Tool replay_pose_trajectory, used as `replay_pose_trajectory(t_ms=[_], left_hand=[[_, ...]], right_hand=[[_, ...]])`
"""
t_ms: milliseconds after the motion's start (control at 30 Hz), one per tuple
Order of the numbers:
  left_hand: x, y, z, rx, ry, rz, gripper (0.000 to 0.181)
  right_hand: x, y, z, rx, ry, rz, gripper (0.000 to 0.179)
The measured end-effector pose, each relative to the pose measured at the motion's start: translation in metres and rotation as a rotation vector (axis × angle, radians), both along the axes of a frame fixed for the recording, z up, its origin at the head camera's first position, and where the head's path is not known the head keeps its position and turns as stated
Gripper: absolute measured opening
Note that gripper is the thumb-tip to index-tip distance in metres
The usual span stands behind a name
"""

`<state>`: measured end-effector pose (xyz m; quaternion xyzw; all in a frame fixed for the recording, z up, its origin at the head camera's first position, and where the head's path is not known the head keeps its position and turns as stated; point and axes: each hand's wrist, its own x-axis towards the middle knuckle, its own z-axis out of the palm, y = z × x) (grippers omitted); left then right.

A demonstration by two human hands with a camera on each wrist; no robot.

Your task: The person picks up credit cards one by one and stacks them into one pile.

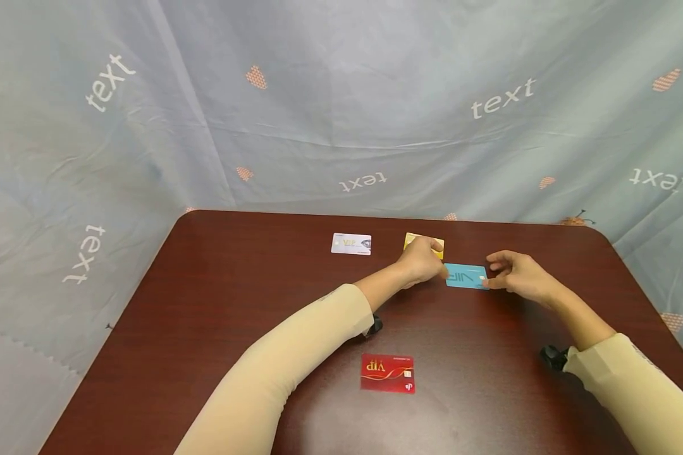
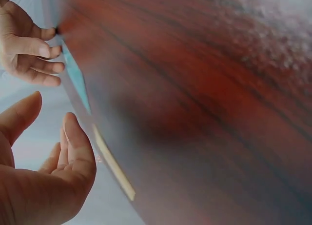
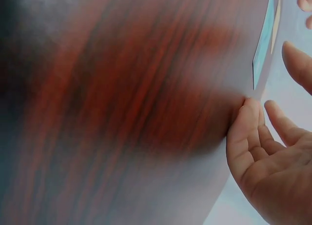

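A light-blue VIP card (image 1: 462,276) lies flat on the dark red-brown table, between my two hands. My left hand (image 1: 421,260) is at its left edge, partly covering the yellow card (image 1: 411,238) behind. Thumb and fingers of that left hand (image 2: 58,171) are spread loosely apart in the left wrist view, nothing between them. At the blue card's right edge is my right hand (image 1: 520,275), its thumb overlapping the corner in the head view. From the right wrist, this hand (image 3: 268,156) shows relaxed fingers, with the fingertips low by the tabletop.
A white VIP card (image 1: 350,244) lies near the table's back edge, left of the yellow one. Closer to me is a red VIP card (image 1: 388,374), its lettering upside down. A grey-blue patterned curtain (image 1: 330,114) hangs behind the table (image 1: 216,303).
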<state>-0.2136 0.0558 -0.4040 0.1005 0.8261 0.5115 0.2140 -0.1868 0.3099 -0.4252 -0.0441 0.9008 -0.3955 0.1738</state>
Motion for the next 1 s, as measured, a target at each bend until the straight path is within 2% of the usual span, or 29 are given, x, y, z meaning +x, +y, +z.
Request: replay_pose_trajectory(t_ms=[167, 267, 500, 800, 1000], left_hand=[[-0.005, 0.0, -0.007, -0.035, -0.067, -0.039, 0.061], [-0.008, 0.001, -0.011, -0.059, -0.081, -0.068, 0.061], [-0.012, 0.009, -0.017, -0.107, -0.034, -0.099, 0.058], [-0.02, 0.006, -0.019, -0.139, -0.007, -0.13, 0.058], [-0.021, 0.009, -0.021, -0.217, 0.057, -0.162, 0.059]], right_hand=[[-0.008, -0.001, -0.001, -0.009, 0.001, 0.024, 0.077], [-0.011, -0.002, -0.004, -0.006, -0.004, 0.016, 0.077], [-0.011, 0.002, -0.006, 0.027, 0.011, 0.028, 0.072], [-0.015, 0.003, -0.007, 0.039, 0.01, 0.043, 0.07], [-0.015, 0.003, -0.005, 0.046, 0.009, 0.039, 0.065]])
